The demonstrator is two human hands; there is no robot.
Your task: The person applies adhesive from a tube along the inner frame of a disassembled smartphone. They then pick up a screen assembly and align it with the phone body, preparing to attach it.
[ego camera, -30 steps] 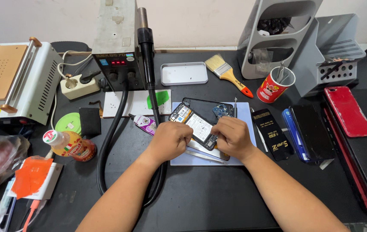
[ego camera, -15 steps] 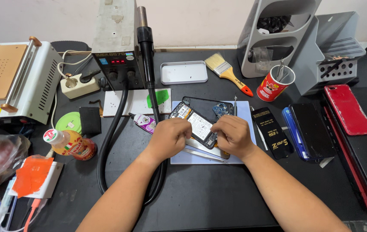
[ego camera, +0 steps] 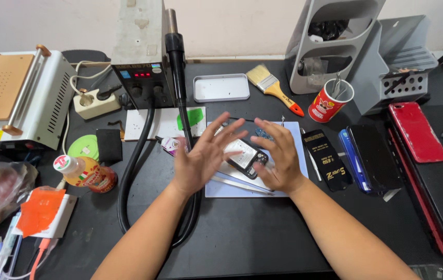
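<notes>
Our left hand [ego camera: 201,158] and right hand [ego camera: 279,155] hover with fingers spread, holding nothing, over the opened phone [ego camera: 246,156] at frame centre on the blue mat [ego camera: 247,189]; regripping it needs care around the tweezers [ego camera: 239,184].

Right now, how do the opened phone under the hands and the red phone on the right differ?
The opened black phone lies on the pale blue mat with its insides exposed; the glossy red phone lies closed, back up, on the black table. The opened one sits between both hands, the red one untouched. Both lie flat.
</notes>
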